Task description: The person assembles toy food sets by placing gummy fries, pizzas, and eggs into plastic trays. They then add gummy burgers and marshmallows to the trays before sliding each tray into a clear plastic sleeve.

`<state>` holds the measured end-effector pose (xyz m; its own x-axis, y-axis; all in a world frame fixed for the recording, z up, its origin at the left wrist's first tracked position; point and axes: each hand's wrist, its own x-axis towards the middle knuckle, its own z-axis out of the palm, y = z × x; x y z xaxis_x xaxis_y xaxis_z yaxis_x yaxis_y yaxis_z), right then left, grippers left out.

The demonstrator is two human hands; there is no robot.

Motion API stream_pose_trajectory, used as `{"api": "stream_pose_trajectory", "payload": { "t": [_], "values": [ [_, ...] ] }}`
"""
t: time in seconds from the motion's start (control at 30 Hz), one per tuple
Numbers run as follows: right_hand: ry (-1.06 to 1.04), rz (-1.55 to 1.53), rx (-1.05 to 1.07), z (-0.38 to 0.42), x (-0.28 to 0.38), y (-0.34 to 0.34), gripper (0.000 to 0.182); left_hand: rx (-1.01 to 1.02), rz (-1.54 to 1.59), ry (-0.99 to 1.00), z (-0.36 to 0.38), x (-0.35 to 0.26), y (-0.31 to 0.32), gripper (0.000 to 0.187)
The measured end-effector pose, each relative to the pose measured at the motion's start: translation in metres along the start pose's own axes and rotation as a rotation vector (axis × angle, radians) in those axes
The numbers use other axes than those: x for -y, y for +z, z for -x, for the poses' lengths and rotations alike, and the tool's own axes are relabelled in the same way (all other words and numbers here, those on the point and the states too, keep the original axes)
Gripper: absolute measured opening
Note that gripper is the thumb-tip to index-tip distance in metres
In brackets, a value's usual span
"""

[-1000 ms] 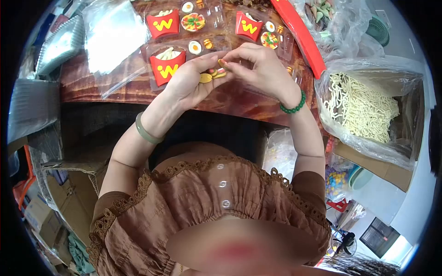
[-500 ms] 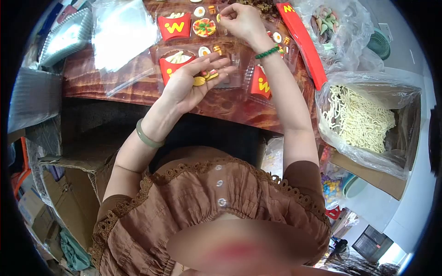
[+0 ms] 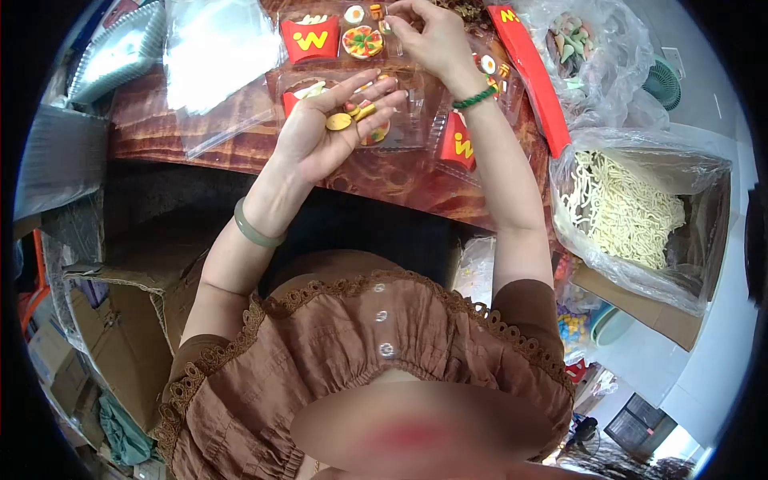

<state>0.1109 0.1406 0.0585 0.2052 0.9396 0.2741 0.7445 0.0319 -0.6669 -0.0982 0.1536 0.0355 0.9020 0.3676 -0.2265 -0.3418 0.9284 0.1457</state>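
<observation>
Loosely gathered on the palm side of the left hand (image 3: 320, 132) lie a yellow oval piece (image 3: 338, 122) and some small yellow and red pieces (image 3: 365, 110). That hand is open and palm up, its fingers spread, over a clear pack (image 3: 412, 120) on the wood-patterned table (image 3: 384, 184). Beneath and beside it, part of a red fries carton and a round pizza-like piece (image 3: 376, 132) show.

The right hand (image 3: 436, 40) is bent, thumb and fingertips beside a small piece (image 3: 386, 26) at the upper pack; whether it grips the piece or has let it go, I cannot tell. In that pack, the red carton (image 3: 310, 38) with a yellow mark sits left of a pizza piece (image 3: 362, 42), with a fried-egg piece (image 3: 354, 14) above. Under the right forearm, which wears a green bead bracelet (image 3: 474, 98), another red carton (image 3: 458, 144) lies tilted. A pale bangle (image 3: 254, 226) circles the left forearm.

Farther out, clear plastic bags (image 3: 216, 56) lie at the table's left, and a long red stack (image 3: 531, 80) slants down its right side. Beyond that, a plastic-lined cardboard box (image 3: 680, 320) holds cream-coloured strands (image 3: 624, 210), below a clear bag of mixed pieces (image 3: 571, 44).
</observation>
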Motion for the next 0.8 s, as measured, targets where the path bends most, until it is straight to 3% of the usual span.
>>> {"api": "stream_pose_trajectory", "payload": {
  "t": [0.03,0.07,0.13,0.17,0.2,0.27,0.4,0.47,0.57,0.8],
  "values": [
    [0.026,-0.180,0.012,0.007,0.019,-0.008,0.021,0.028,0.006,0.023,0.000,-0.002,-0.001,0.042],
    [0.048,-0.349,0.178,0.018,0.036,-0.016,0.018,0.046,-0.030,0.032,0.002,-0.004,0.001,0.042],
    [-0.079,-0.365,0.439,0.032,0.053,-0.027,0.017,0.004,-0.007,0.056,0.001,-0.001,0.003,0.041],
    [-0.250,-0.231,0.410,0.038,0.056,-0.023,0.015,-0.036,0.013,0.076,0.000,0.001,0.003,0.040],
    [-0.278,-0.145,0.413,0.043,0.056,-0.021,0.015,-0.036,0.012,0.069,-0.002,0.000,-0.003,0.040],
    [-0.348,-0.022,0.380,0.050,0.057,-0.021,0.015,0.234,0.038,-0.022,-0.007,0.000,-0.019,0.038],
    [-0.376,0.025,0.330,0.062,0.055,-0.021,0.015,0.038,-0.079,0.006,0.001,0.005,-0.007,0.038],
    [-0.155,-0.108,0.380,0.065,0.058,-0.028,0.015,-0.017,-0.176,0.001,0.002,0.005,-0.006,0.038],
    [0.165,-0.219,0.230,0.069,0.043,-0.034,0.016,-0.009,-0.176,0.030,0.014,0.004,0.008,0.040],
    [0.139,0.073,0.134,0.090,0.017,-0.001,0.020,-0.097,-0.161,-0.122,0.035,0.025,-0.020,0.039]
  ]
}}
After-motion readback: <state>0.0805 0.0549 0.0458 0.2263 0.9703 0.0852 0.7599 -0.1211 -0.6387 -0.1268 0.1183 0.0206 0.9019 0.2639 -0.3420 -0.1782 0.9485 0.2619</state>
